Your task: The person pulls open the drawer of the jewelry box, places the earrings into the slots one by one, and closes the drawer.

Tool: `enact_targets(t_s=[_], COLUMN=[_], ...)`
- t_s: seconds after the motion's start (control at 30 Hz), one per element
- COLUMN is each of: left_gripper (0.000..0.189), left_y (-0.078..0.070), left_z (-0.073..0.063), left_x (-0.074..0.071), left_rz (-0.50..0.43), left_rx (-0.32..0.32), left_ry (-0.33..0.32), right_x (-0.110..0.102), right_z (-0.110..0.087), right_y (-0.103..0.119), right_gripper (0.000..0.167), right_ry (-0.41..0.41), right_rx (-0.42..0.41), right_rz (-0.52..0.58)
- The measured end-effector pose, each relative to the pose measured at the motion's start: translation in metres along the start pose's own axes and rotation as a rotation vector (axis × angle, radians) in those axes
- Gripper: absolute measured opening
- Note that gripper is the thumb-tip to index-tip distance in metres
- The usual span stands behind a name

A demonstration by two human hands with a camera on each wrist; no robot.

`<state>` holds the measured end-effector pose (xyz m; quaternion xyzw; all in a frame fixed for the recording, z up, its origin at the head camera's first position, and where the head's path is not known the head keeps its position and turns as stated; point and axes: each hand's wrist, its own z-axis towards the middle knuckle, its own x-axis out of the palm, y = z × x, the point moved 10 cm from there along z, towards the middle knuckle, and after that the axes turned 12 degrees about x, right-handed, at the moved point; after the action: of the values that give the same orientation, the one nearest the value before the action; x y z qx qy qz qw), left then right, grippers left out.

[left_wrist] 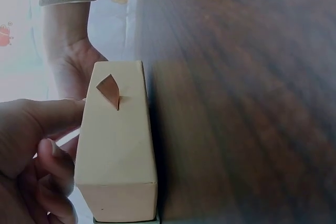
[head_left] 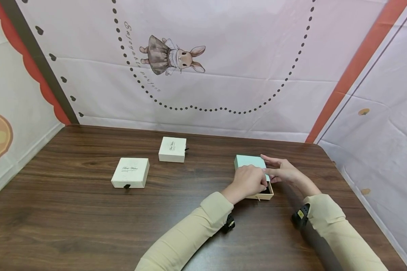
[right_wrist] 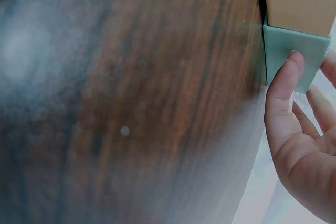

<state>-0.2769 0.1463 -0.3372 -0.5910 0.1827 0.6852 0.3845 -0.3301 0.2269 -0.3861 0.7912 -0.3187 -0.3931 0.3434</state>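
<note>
Wooden bench (head_left: 88,222) with 3 gift boxes and 2 hands.
From left: a flat cream box (head_left: 130,172), then a smaller cream box (head_left: 172,149), both untouched; at right the left hand (head_left: 249,181), grip curled on the tan drawer (head_left: 266,195), and the right hand (head_left: 285,172), fingers straight, touching the mint sleeve (head_left: 250,162) of the drawer box.

A staged recording booth: wooden table (head_left: 88,226) walled in by printed cartoon-rabbit backdrop sheets (head_left: 224,67).
</note>
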Motion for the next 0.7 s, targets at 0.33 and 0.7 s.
enact_targets(t_s=[0.33,0.7], left_gripper=[0.006,0.006], left_y=[0.012,0.012], left_z=[0.000,0.001], left_x=[0.003,0.007], left_rz=[-0.078,-0.073], left_rx=[-0.077,-0.094], left_ry=[-0.016,0.006], right_x=[0.001,0.001], right_z=[-0.002,-0.002], right_y=[0.003,0.003], right_gripper=[0.070,0.069], right_ry=[0.008,0.001], right_rx=[-0.014,-0.016], right_rz=[0.005,-0.009])
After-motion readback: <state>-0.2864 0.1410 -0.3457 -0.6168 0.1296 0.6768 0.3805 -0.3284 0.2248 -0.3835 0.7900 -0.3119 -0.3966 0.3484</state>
